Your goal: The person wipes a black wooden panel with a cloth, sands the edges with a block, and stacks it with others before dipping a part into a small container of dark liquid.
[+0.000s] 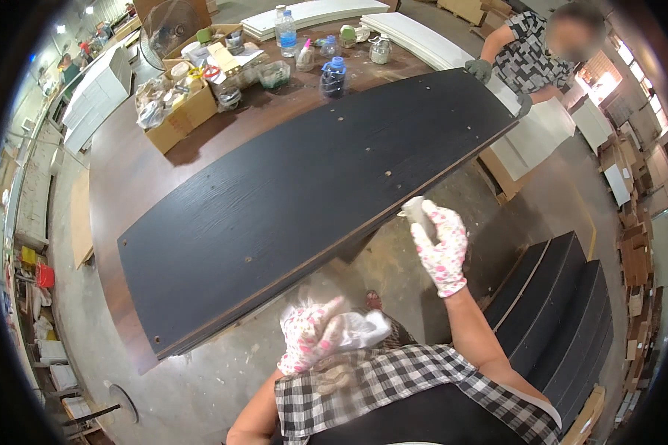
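Observation:
A long black panel (289,193) with small holes lies across the table in front of me. My right hand (443,248), in a white floral glove, is closed around a small pale grey piece (417,213) beside the panel's near edge; its kind is unclear. Nearer my body, my left hand (312,334), in a matching glove, is closed on a crumpled white cloth (362,328), somewhat smeared by motion. At the panel's far right end, a co-worker's dark-gloved hands (479,70) touch its edge.
On the brown table (126,167) stand a cardboard box (182,122) of supplies, a blue-capped bottle (333,78) and several other bottles. White curved boards (416,41) lie behind. Black panels (549,304) are stacked at my right. A fan (172,33) stands far left.

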{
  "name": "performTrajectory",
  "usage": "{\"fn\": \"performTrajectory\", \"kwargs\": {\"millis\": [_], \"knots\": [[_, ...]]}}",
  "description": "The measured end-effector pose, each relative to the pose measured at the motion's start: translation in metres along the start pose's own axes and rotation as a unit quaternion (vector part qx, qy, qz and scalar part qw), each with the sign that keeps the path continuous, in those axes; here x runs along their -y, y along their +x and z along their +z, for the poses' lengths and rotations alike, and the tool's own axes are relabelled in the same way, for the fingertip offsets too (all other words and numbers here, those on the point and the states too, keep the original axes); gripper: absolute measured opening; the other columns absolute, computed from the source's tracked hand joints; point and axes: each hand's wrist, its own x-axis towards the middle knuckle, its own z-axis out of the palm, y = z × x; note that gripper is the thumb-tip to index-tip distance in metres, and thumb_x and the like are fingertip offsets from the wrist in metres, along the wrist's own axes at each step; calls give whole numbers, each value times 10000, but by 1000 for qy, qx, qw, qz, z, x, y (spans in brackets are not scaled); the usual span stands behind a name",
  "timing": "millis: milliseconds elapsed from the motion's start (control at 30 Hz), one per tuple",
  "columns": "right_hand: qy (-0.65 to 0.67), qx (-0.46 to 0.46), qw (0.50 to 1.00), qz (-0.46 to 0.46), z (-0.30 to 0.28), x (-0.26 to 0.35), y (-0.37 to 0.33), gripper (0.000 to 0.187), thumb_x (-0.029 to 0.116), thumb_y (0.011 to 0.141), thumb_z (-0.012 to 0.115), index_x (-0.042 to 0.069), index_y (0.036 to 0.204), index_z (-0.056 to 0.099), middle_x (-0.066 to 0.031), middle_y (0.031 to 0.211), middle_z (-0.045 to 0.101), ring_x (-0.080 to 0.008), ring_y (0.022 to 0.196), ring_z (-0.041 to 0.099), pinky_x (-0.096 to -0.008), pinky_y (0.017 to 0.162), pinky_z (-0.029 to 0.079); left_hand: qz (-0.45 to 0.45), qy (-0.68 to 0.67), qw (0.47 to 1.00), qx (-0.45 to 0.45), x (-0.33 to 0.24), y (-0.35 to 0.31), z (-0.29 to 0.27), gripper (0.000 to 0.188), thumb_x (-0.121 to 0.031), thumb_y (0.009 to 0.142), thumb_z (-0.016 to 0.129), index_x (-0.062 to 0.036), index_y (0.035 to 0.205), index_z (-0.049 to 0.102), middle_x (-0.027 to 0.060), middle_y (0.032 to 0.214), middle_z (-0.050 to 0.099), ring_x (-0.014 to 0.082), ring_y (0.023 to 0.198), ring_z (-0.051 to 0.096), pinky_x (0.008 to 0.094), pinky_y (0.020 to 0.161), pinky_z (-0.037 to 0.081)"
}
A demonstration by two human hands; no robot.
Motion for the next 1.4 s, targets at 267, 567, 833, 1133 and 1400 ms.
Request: {"fn": "performTrajectory", "kwargs": {"millis": [267,567,833,1133,1400], "knots": [[128,-95,977,140,-69,-132,52,357,5,887,710,35,1238,657,-85,1214,649,-189,1111,624,-326,973,500,244,207,946,-62,-92,236,95,586,-198,863,657,-93,1417,497,115,1307,606,309,1192,587,460,972,477],[234,3,970,69,-28,-148,85,380,20,974,596,13,1353,577,-94,1372,595,-188,1218,578,-336,1027,472,21,434,900,18,-17,115,64,765,-76,799,596,-186,1529,396,140,1530,430,333,1395,435,559,1141,324],[373,216,896,-104,79,17,132,363,56,865,730,14,1217,652,-83,1175,656,-176,1029,613,-290,889,490,-82,552,790,-253,69,-118,-106,554,-110,802,687,-185,1345,610,101,1375,593,331,1304,536,516,1080,406],[351,372,716,-474,197,329,67,303,257,816,732,118,1078,674,-102,908,677,-319,831,654,-431,747,547,-163,4,619,-768,144,-320,-195,381,-102,1030,490,34,1384,517,150,1363,582,230,1230,568,357,1063,444],[184,507,547,-640,215,431,9,314,269,842,654,97,1104,645,-65,853,611,-233,821,618,-397,691,492,-237,-52,593,-768,164,-335,-177,388,-106,1031,477,33,1392,513,153,1378,580,234,1270,548,357,1093,411]]}}
